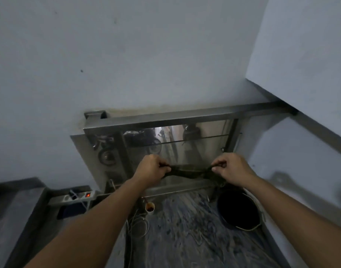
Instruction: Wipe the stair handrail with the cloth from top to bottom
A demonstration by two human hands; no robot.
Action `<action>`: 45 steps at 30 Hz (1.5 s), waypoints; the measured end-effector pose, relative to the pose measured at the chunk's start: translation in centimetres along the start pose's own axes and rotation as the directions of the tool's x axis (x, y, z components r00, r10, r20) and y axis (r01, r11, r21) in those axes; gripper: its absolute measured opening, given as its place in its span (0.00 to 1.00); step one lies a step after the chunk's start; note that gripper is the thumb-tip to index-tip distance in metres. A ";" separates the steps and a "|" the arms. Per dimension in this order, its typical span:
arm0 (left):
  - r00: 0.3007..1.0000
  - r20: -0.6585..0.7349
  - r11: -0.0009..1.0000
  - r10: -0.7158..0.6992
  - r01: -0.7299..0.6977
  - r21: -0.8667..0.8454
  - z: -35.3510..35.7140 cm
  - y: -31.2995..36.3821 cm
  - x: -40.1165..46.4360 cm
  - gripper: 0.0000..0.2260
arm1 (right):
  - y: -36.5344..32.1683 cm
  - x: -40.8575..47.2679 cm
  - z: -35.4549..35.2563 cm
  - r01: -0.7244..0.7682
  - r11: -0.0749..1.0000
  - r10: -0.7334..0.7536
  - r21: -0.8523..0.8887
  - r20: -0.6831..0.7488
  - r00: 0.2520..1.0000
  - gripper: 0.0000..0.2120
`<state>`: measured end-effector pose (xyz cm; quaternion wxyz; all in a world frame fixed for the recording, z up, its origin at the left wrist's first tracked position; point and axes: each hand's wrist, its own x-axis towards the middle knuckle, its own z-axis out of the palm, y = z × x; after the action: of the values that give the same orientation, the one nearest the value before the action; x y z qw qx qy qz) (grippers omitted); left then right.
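Stretching: both hands hold a dark cloth point(191, 172) pulled out between them, in front of the glass panel point(185, 147) of the railing.
Left hand point(151, 170): fingers curled tight around the cloth's left end.
Right hand point(232, 168): fingers pinched closed on the cloth's right end, with a loose tail hanging below it.
Cloth: sags a little in the middle, clear of the handrail and lower than it.
Handrail point(185, 116): a flat metal bar running along the top of the glass panel, from the wall on the left to the wall corner on the right.
Bucket point(238, 208): dark, on the floor below the panel's right end, under the right hand.
Cup point(150, 207): small, on the floor below the panel, near a white cable point(138, 225).
Power strip point(79, 196): below the panel's left end, its red switch lit.
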<state>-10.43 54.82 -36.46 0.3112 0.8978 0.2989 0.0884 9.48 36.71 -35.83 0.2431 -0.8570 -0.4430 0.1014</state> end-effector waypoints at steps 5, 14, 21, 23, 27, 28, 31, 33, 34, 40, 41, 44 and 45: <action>0.984 0.115 0.991 0.137 -0.136 -0.021 0.5 2.2 7.5 0.07 | 2.4 1.4 -2.1 -0.181 0.983 0.181 0.005 -0.079 0.980 0.04; 0.925 0.256 0.956 0.280 -0.292 0.009 7.7 8.4 16.9 0.06 | 10.3 0.5 -4.9 -0.403 0.914 0.405 0.042 -0.166 0.899 0.04; 0.899 0.354 0.955 0.260 -0.294 0.046 17.3 10.5 21.6 0.07 | 19.1 1.1 -2.1 -0.510 0.860 0.503 0.006 -0.177 0.846 0.03; 0.901 0.363 0.961 0.237 -0.271 0.046 21.1 10.0 23.2 0.07 | 22.4 1.8 0.2 -0.538 0.842 0.536 0.024 -0.147 0.832 0.04; 0.901 0.394 0.975 0.183 -0.216 0.042 30.4 7.5 26.3 0.07 | 29.1 3.2 6.3 -0.597 0.801 0.595 0.046 -0.172 0.785 0.04; 0.896 0.410 0.979 0.169 -0.200 0.033 33.0 6.6 27.1 0.07 | 30.8 3.6 8.2 -0.607 0.792 0.607 0.061 -0.179 0.774 0.04; 0.869 0.467 0.978 0.162 -0.204 0.042 41.2 3.6 29.4 0.07 | 36.2 5.0 14.6 -0.635 0.768 0.639 0.088 -0.191 0.746 0.04; 0.862 0.480 0.976 0.162 -0.211 0.049 46.7 1.1 30.7 0.08 | 39.9 6.0 19.1 -0.651 0.751 0.658 0.112 -0.210 0.723 0.05; 0.859 0.481 0.974 0.174 -0.222 0.044 49.4 -0.1 31.2 0.08 | 41.7 6.4 21.2 -0.649 0.752 0.656 0.116 -0.227 0.720 0.05; 0.857 0.468 0.966 0.216 -0.258 0.025 62.0 -6.3 33.6 0.07 | 50.6 8.2 32.4 -0.651 0.749 0.658 0.120 -0.251 0.710 0.05; 0.858 0.463 0.966 0.222 -0.257 0.014 63.6 -7.1 34.1 0.07 | 51.9 8.5 33.9 -0.642 0.759 0.643 0.105 -0.274 0.715 0.04; 0.855 0.448 0.963 0.260 -0.266 -0.050 67.8 -9.3 35.3 0.08 | 55.1 9.1 37.7 -0.610 0.791 0.593 0.054 -0.313 0.742 0.04; 0.854 0.448 0.962 0.265 -0.265 -0.063 68.8 -10.0 35.6 0.09 | 56.0 9.1 38.7 -0.611 0.790 0.592 0.050 -0.319 0.740 0.05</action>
<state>37.12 47.33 -97.97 0.3565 0.9262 0.0920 -0.0810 39.53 29.28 -97.13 0.2403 -0.9653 -0.1001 0.0221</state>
